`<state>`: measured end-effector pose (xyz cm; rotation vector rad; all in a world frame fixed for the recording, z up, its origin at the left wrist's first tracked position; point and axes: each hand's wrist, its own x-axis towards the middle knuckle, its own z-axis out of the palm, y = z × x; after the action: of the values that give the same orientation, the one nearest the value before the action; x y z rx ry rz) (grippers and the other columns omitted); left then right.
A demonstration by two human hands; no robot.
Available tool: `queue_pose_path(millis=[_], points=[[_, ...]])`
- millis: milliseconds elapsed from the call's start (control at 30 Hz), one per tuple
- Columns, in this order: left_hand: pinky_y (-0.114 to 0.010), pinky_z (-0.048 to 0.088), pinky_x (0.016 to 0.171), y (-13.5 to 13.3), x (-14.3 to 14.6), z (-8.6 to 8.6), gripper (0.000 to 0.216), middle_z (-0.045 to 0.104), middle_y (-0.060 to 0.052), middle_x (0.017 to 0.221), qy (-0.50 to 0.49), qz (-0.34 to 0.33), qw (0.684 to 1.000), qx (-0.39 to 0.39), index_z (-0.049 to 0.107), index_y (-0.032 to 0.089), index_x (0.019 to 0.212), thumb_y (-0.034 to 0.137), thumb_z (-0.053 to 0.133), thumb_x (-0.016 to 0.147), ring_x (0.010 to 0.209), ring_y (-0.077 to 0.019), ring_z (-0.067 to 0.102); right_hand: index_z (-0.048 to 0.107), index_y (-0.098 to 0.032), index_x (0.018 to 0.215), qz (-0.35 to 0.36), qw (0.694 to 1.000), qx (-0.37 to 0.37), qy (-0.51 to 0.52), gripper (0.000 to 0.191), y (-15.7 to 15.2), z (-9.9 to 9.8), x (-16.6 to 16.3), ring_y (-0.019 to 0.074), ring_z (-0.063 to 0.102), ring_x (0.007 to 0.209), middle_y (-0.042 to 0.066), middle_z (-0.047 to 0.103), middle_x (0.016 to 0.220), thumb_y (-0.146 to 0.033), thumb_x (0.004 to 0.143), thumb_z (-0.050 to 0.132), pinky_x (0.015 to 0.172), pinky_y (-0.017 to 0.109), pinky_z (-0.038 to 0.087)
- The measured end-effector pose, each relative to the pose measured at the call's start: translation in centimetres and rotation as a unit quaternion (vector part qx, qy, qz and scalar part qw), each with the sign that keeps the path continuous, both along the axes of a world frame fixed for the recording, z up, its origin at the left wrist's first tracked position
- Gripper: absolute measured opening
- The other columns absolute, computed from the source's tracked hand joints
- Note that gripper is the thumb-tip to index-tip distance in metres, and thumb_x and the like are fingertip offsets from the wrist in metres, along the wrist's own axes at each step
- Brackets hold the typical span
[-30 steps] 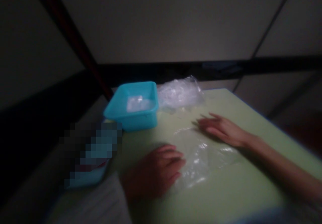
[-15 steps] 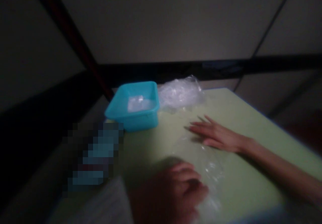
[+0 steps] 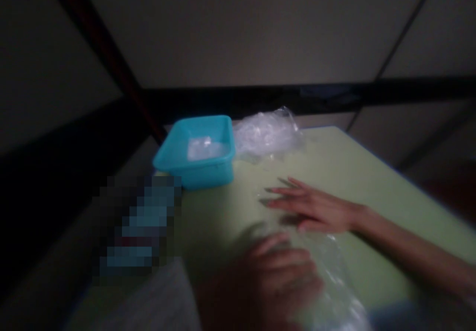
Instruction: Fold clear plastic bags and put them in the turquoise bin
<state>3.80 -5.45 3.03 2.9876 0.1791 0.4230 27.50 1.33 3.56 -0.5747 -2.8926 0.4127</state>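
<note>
A thin, crinkled clear plastic bag [image 3: 334, 276] lies on the table, stretching toward its near edge. My left hand [image 3: 278, 276] is over the bag's left part, blurred, its fingers bent and close together on the plastic. My right hand [image 3: 312, 204] rests low over the table just beyond the bag, palm down, long-nailed fingers spread, holding nothing. The thumb is near the bag's far edge; whether it touches cannot be made out.
A turquoise plastic basket [image 3: 208, 173] with whitish clear plastic inside stands at the far left of the yellow-green table [image 3: 372, 187]. Beside it is a heap of clear plastic [image 3: 267, 135]. A pixelated bluish object [image 3: 148, 222] lies along the left edge. A wall panel [image 3: 260, 33] rises behind.
My left hand has moved a little to the right, and the plastic bag's near part has shifted right. My right hand has slid slightly left and nearer, its fingers spread wider.
</note>
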Motion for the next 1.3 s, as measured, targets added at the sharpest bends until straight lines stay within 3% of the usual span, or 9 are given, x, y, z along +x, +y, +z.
queue_pose_path(millis=[100,167,233,467,633,800,1067,1300], points=[[-0.045,0.018,0.113,2.5,-1.4,-0.2,0.035,0.055,-0.009,0.127,-0.055,0.199,0.979,-0.007,0.042,0.014,0.127,0.023,0.037,0.094,0.122,-0.0189,0.045,0.031,-0.020,0.141,-0.070,0.996,0.046,0.029,0.050,0.5,0.2,1.6,0.0210,0.030,0.134,0.008,0.041,0.142,-0.042,0.096,0.033,0.112,0.052,0.011],[-0.047,0.015,0.114,4.2,-2.2,-0.9,0.041,0.049,-0.010,0.134,-0.038,0.260,0.965,-0.009,0.036,0.013,0.133,0.017,0.037,0.092,0.127,-0.0202,0.040,0.038,-0.019,0.137,-0.115,0.989,0.076,0.046,0.043,0.9,0.3,2.7,0.0207,0.038,0.130,0.009,0.049,0.136,-0.034,0.096,0.033,0.111,0.052,0.015],[-0.049,0.012,0.114,5.3,-2.8,-1.6,0.044,0.046,-0.009,0.137,-0.013,0.281,0.960,-0.018,0.031,0.016,0.136,0.018,0.036,0.093,0.131,-0.0203,0.035,0.044,-0.018,0.132,-0.142,0.984,0.094,0.057,0.039,1.1,0.4,3.6,0.0207,0.045,0.125,0.010,0.053,0.132,-0.028,0.096,0.033,0.110,0.052,0.020],[-0.050,0.011,0.114,5.7,-3.2,-2.1,0.040,0.048,-0.009,0.136,0.022,0.298,0.954,-0.022,0.034,0.017,0.133,0.022,0.035,0.094,0.129,-0.0192,0.038,0.057,-0.015,0.118,-0.145,0.980,0.116,0.071,0.037,1.2,1.1,4.4,0.0220,0.056,0.112,0.010,0.061,0.122,-0.027,0.095,0.030,0.103,0.049,0.036],[-0.054,0.015,0.111,5.9,-3.4,-2.1,0.036,0.055,-0.013,0.128,0.007,0.344,0.939,-0.001,0.040,0.014,0.127,0.022,0.036,0.092,0.122,-0.0225,0.047,0.056,-0.011,0.119,-0.161,0.977,0.128,0.052,0.039,1.3,0.8,4.5,0.0247,0.058,0.110,0.012,0.061,0.122,-0.027,0.095,0.029,0.098,0.048,0.043],[-0.058,0.018,0.108,5.9,-3.4,-2.0,0.034,0.058,-0.013,0.124,-0.009,0.381,0.924,0.015,0.043,0.016,0.124,0.022,0.037,0.091,0.118,-0.0253,0.051,0.055,-0.012,0.121,-0.165,0.979,0.113,0.042,0.040,1.4,0.6,4.3,0.0247,0.057,0.112,0.012,0.060,0.123,-0.029,0.096,0.029,0.101,0.050,0.039],[-0.061,0.021,0.106,5.8,-3.4,-2.2,0.034,0.058,-0.014,0.121,-0.034,0.376,0.926,0.005,0.042,0.017,0.124,0.021,0.038,0.090,0.116,-0.0274,0.051,0.055,-0.019,0.122,-0.164,0.982,0.079,0.052,0.038,1.5,0.1,4.0,0.0223,0.055,0.114,0.007,0.061,0.122,-0.033,0.097,0.030,0.103,0.048,0.036],[-0.055,0.017,0.112,5.3,-2.8,-2.3,0.047,0.043,-0.013,0.137,-0.027,0.301,0.951,-0.063,0.032,0.018,0.134,0.026,0.043,0.090,0.130,-0.0262,0.036,0.050,-0.022,0.124,-0.141,0.987,0.039,0.066,0.035,1.1,0.0,2.7,0.0217,0.047,0.123,0.008,0.056,0.128,-0.037,0.096,0.035,0.109,0.053,0.021]])
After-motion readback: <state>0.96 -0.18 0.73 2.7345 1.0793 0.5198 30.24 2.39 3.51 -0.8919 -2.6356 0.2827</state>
